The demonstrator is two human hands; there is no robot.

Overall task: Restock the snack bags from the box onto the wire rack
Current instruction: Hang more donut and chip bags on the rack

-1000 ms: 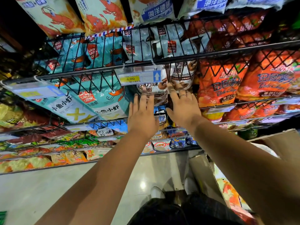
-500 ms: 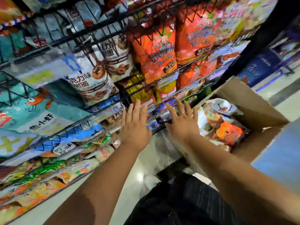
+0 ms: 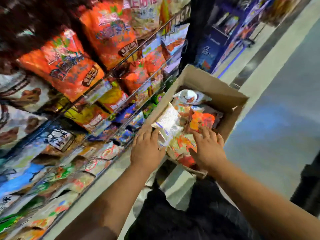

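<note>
Left grip (image 3: 147, 149) touches white snack bag (image 3: 168, 122), its long axis pointing away.

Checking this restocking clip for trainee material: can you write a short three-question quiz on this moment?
1. True or false: the cardboard box is empty.
2. The left hand and right hand are: A) raised overhead; B) over the snack bags in the box; C) hanging at the person's sides.
3. Fill in: the white bag lies nearest the ___ hand.
Key: 1 false; 2 B; 3 left.
</note>
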